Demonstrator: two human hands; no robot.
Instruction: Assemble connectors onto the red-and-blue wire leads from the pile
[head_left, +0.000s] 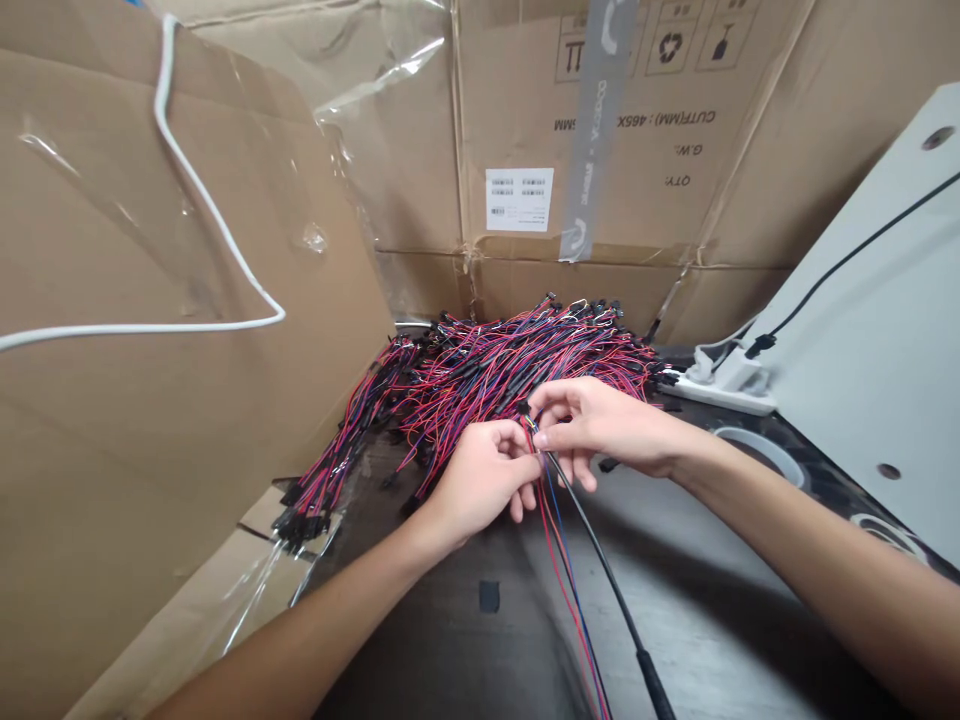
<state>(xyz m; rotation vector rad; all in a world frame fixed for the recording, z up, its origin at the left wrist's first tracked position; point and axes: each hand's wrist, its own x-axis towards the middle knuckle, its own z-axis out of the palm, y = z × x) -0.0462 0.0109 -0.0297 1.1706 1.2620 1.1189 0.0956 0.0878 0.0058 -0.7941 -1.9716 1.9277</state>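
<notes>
Both of my hands meet over the dark table, just in front of a big pile of red, blue and black wire harnesses (495,365) with black connectors. My left hand (480,480) pinches a thin bundle of red and blue wires (570,590) that trails toward me. My right hand (600,425) pinches the same bundle at its top end, fingertips touching those of the left hand. A black sleeved cable (615,600) runs from the same spot down to the frame's lower edge.
Cardboard boxes wall in the table: a large one on the left (150,400) with a white cord (187,180) across it, others at the back (600,150). A white power strip (731,380) and a grey panel (885,330) with a black cable stand on the right.
</notes>
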